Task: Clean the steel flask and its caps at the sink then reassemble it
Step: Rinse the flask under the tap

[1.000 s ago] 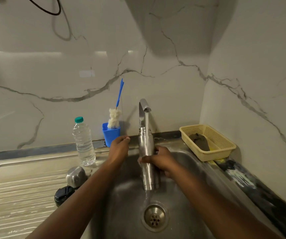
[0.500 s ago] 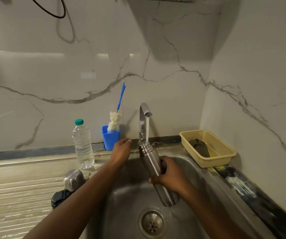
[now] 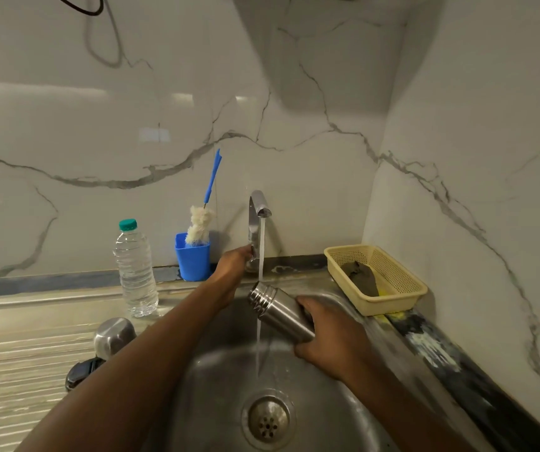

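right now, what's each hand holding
Left hand: at the base of the tap, grip cannot be told.
Right hand: closed round the steel flask.

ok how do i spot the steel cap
Start at the sink, look left onto the ribbed draining board. The steel cap sits there, in front of the water bottle. It is a shiny dome, unlike the black cap beside it.
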`<state>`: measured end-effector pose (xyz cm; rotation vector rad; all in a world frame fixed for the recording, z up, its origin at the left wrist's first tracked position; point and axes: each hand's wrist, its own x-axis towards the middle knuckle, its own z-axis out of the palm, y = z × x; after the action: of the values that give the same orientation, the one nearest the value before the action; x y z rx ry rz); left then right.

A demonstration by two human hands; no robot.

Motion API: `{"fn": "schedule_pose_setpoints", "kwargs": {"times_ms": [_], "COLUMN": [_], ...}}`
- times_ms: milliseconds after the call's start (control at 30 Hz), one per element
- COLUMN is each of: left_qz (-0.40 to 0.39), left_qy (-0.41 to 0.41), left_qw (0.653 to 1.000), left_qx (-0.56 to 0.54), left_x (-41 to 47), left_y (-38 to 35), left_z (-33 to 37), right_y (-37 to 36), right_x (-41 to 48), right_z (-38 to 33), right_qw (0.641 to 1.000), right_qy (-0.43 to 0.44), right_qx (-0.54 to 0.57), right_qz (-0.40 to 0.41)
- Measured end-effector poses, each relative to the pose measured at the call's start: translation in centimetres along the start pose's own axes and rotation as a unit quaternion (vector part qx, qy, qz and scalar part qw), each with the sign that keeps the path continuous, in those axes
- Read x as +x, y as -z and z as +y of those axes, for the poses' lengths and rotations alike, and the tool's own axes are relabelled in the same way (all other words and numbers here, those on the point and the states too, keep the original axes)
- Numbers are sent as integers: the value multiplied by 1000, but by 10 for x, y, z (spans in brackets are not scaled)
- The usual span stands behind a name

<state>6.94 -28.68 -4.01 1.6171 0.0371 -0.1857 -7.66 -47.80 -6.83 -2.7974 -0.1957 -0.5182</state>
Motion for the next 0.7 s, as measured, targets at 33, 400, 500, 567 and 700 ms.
{"fn": "schedule_pose_setpoints", "kwargs": {"times_ms": [33, 400, 500, 567, 700], "left_qz": [-8, -68, -136, -187, -197], "left_qy": [-12, -118, -173, -184, -208], "left_qw": [1000, 965, 931, 898, 863], "left_qx": [26, 226, 291, 352, 416], "left_x": [-1, -32, -54, -67, -85], "left_y": [-3, 23, 33, 37, 35], "left_z": [1, 3, 1, 1, -1], "right_y": [1, 21, 26, 31, 42], "right_x": [1, 17, 21, 23, 29], "right_z": [-2, -19, -28, -35, -49], "right_qw": [1000, 975, 956, 945, 927], "right_qy": [6, 66, 101, 126, 178], "right_qx": [-14, -212, -274, -301, -331], "right_qz": [2, -29, -26, -23, -5]}}
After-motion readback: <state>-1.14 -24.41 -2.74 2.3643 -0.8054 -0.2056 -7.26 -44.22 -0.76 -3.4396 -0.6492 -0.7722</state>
